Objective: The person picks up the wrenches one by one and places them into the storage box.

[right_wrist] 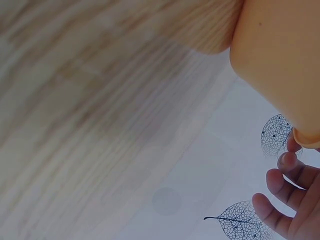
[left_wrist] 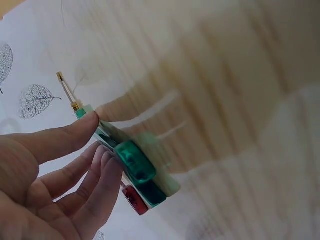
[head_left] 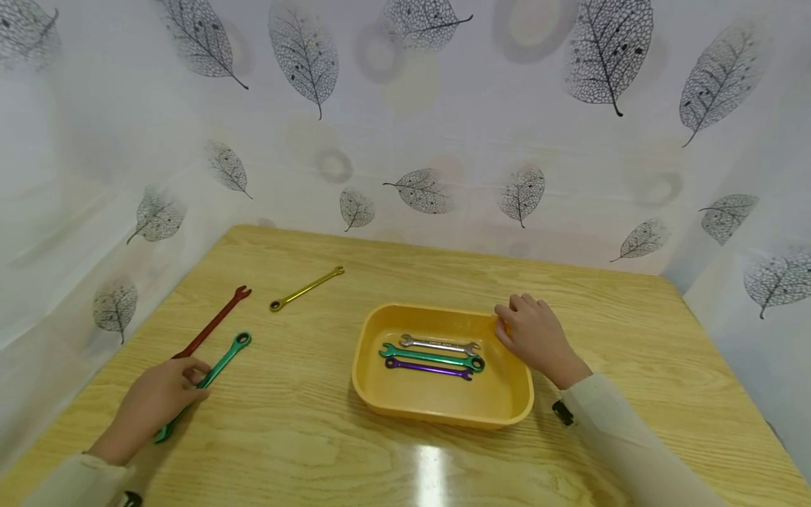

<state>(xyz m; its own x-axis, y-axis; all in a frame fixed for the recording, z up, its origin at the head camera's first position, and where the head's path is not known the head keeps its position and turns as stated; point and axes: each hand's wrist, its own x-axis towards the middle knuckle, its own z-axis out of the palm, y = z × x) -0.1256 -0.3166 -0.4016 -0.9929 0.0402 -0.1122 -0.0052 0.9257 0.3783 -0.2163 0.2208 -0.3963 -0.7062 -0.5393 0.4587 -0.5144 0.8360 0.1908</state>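
Left sleeve (head_left: 76, 486), nearest, runs up to left hand (head_left: 152, 398). Thumb and fingers are drawn together on the mid-shank of a green combination wrench (head_left: 222, 362), ring end pointing up and away from them. Clearance off the bench (head_left: 304, 451): cannot tell. Risk: a narrow, slick-looking shank in a fingertip pinch could pivot or slip, should either long end knock something.

Right of these fingers, well apart, sits a yellow tray (head_left: 443, 403). On its floor, left of the right hand's fingers, near to far: purple wrench (head_left: 431, 368), second green wrench (head_left: 405, 353), silver wrench (head_left: 440, 343), lying roughly parallel and close-packed. A wrench released high or crosswise here would likely clatter, scatter that row or hang up on the rim.

Right hand (head_left: 538, 338) is at the far right corner; thumb and index appear to pinch the rim, remaining fingers loosely bent outside. Load on that one corner could tip or skid the tray, sliding its contents.

Red wrench (head_left: 212, 327) lies just beyond the left fingers, its near end hidden behind the hand; contact with the green unclear. Sweeping knuckles might drag it. Yellow wrench (head_left: 307, 289), farthest, lies beyond and right of those fingers, untouched.
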